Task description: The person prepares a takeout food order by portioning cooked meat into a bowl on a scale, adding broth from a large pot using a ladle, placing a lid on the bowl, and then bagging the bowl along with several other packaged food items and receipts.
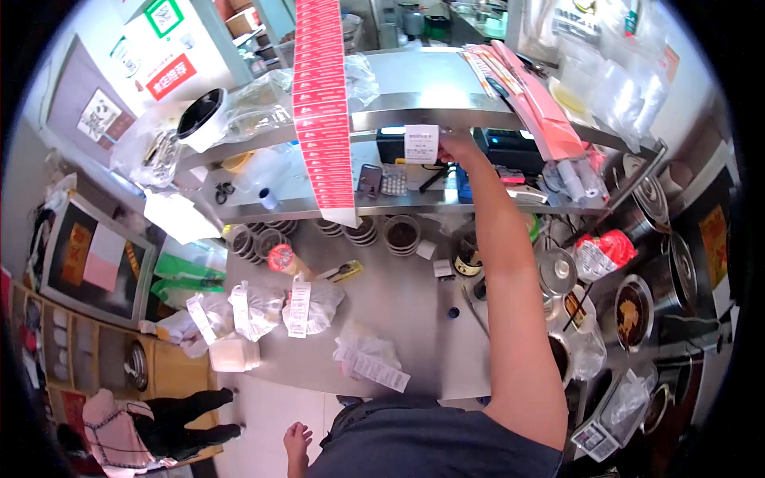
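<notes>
My right hand [457, 147] reaches forward to the metal shelf and pinches the edge of a printed paper slip [422, 144]. Behind the slip stands a black device [391, 146]. Whether the slip is joined to anything cannot be seen. My left hand [297, 442] hangs low beside my body, fingers loosely apart and holding nothing. On the steel counter [388, 293], a tied plastic bag [369, 352] with a long receipt lies nearest me. Further left sit more bags with receipts, such as one white bag [314, 303], and a lidded drink cup [285, 260].
A strip of red labels [323, 119] hangs across the shelf [281, 206]. Stacked round containers [401, 234] stand beneath it. Pots, including a steel pot [633, 310], line the right side. Another person [128, 427] is at the lower left, near a wooden cabinet [179, 370].
</notes>
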Motion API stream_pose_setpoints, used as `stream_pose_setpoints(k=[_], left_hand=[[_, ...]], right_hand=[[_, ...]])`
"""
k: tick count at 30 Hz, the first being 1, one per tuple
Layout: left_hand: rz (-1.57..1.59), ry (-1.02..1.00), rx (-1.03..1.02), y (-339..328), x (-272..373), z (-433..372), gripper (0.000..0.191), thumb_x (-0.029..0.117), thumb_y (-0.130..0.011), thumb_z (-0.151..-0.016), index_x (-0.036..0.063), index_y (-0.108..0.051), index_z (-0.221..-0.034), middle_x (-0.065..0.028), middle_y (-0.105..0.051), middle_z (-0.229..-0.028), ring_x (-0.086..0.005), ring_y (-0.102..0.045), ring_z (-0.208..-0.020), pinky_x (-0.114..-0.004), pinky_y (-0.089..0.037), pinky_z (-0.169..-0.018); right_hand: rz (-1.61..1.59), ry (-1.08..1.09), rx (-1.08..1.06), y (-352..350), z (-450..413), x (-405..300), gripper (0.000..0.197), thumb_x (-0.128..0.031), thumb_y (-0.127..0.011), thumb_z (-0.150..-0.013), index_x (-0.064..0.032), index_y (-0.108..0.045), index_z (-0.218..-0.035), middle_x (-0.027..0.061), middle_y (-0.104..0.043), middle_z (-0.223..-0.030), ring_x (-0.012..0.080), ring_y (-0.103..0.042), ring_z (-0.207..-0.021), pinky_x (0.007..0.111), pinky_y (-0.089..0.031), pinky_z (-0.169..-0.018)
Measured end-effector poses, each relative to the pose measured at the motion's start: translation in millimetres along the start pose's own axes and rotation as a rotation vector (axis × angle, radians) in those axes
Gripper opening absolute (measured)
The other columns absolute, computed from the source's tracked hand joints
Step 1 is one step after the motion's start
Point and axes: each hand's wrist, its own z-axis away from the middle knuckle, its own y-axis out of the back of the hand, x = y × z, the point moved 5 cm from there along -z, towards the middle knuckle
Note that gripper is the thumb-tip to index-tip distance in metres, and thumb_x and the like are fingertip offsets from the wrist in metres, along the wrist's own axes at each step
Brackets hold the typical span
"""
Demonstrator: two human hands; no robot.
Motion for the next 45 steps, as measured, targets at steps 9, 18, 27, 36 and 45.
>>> stream_pose_setpoints(k=[9,18,27,36,45], left_hand=[[-0.047,-0.362,-0.084,-35,80,43,0.038,0.024,-0.061,-0.097,-0.0006,-0.058,-0.126,-0.0125,-0.067,-0.111,-0.0191,-0.067,-0.096,-0.030,-0.053,-0.081],[0.708,0.024,-1.176,7,154,53,0.066,0.055,-0.049,-0.098,0.0008,-0.048,-0.135,-0.0175,-0.060,-0.128,-0.0246,-0.065,-0.108,-0.044,-0.050,-0.095],[-0.170,-0.428,-0.940,271,50,23,0.040,0.027,-0.052,-0.100,-0.0031,-0.057,-0.125,-0.0120,-0.072,-0.099,-0.0229,-0.070,-0.089,-0.036,-0.056,-0.082],[0.757,-0.310,-0.771,478,54,3,0.036,0.025,-0.047,-0.104,-0.0029,-0.050,-0.127,-0.0089,-0.060,-0.073,-0.0200,-0.060,-0.055,-0.037,-0.055,-0.056],[0.998,-0.323,-0.693,524,124,-67,0.032,0.021,-0.044,-0.105,-0.0008,-0.049,-0.129,-0.0119,-0.063,-0.078,-0.0239,-0.064,-0.067,-0.042,-0.058,-0.064]], right_hand=[[-1.573,0.203,-0.409,25,69,65,0.038,-0.027,-0.065,-0.089,-0.0050,-0.058,-0.119,0.0103,-0.062,-0.120,0.0245,-0.058,-0.111,0.043,-0.044,-0.101],[0.311,0.421,-1.427,-358,527,100,0.035,-0.034,-0.069,-0.078,-0.0045,-0.069,-0.096,0.0118,-0.068,-0.074,0.0291,-0.065,-0.073,0.041,-0.052,-0.071],[0.835,0.844,-1.481,-564,695,-17,0.029,-0.035,-0.071,-0.081,-0.0077,-0.070,-0.092,0.0120,-0.069,-0.082,0.0282,-0.067,-0.077,0.040,-0.052,-0.070],[0.353,0.759,-1.562,-822,800,-124,0.017,-0.013,-0.063,-0.094,0.0005,-0.069,-0.103,0.0015,-0.069,-0.085,0.0062,-0.059,-0.074,0.025,-0.049,-0.066],[-0.215,0.519,-1.258,-912,753,-151,0.031,-0.021,-0.059,-0.100,-0.0036,-0.063,-0.125,0.0035,-0.067,-0.097,0.0089,-0.062,-0.087,0.024,-0.051,-0.077]])
